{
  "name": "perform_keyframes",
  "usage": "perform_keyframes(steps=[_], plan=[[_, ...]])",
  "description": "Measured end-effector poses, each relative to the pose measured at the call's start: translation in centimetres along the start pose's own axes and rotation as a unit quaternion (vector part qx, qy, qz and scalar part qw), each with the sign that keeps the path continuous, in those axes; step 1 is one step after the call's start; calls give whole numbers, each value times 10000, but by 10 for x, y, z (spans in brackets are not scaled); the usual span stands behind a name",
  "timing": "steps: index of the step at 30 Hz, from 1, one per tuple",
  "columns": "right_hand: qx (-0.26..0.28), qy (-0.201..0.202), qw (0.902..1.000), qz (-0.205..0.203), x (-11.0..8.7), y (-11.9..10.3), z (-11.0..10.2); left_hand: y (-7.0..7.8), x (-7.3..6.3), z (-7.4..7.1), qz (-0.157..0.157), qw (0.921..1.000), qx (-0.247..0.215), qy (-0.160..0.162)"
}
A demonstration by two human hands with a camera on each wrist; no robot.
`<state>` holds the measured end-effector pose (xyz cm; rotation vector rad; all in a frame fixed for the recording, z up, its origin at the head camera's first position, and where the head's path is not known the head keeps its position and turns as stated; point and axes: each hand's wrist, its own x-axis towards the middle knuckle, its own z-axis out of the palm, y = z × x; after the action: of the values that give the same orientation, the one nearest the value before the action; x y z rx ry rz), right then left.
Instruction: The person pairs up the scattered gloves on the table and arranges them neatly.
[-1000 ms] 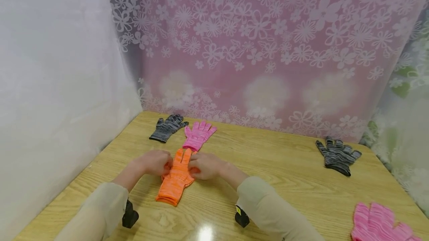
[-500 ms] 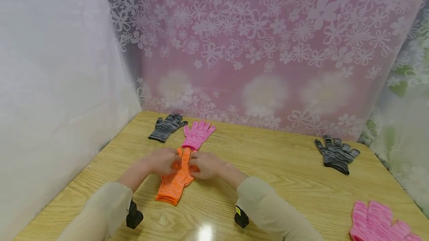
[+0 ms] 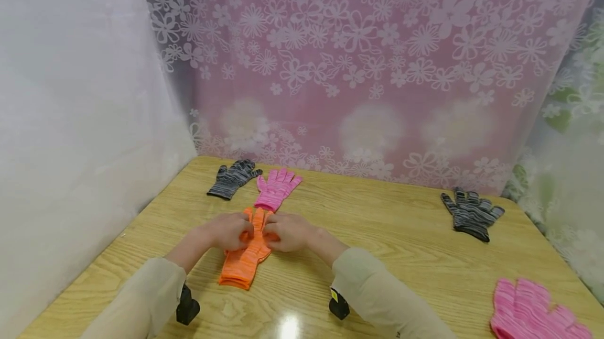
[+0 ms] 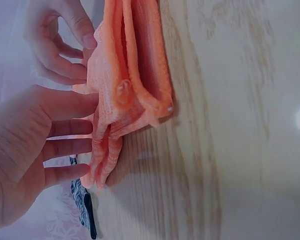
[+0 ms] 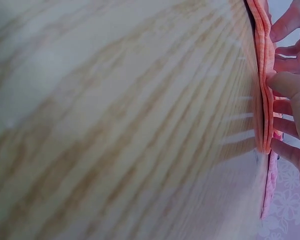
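Note:
An orange knit glove (image 3: 244,263) lies on the table, its cuff towards me and its fingers pointing away. My left hand (image 3: 231,231) rests on its left side; in the left wrist view the thumb and fairly straight fingers (image 4: 70,147) touch the knit. On the glove's right side, my right hand (image 3: 289,231) touches it near the glove's fingers. The right wrist view shows the right hand's fingers (image 5: 285,125) extended against the orange fabric (image 5: 266,110). Part of the glove is hidden under both hands.
Just beyond the orange glove lies a pink glove (image 3: 276,189), with a grey-black glove (image 3: 233,179) left of it. Another grey-black glove (image 3: 473,214) is at the far right, and a second pink one (image 3: 533,310) at the near right. Curtains stand behind the table.
My left hand has moved right, from the orange glove's left edge onto its middle. Another of the glove's fingers now shows beside that hand. The right hand has stayed nearly in place.

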<state>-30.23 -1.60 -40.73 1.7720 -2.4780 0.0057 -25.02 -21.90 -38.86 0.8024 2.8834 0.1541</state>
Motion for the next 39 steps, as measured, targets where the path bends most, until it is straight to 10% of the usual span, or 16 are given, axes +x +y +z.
perform_keyframes(steps=[11,21,39], plan=[[361,-199,9990,144,-2,0,-2,4,3,-5,-5,9998,-67,-179],[515,-3,9980,355,-2,1,4,5,6,9,1357,9828,714,1028],[890,196,9914,944,-21,18,-3,7,9,21,1256,9803,1138,1013]])
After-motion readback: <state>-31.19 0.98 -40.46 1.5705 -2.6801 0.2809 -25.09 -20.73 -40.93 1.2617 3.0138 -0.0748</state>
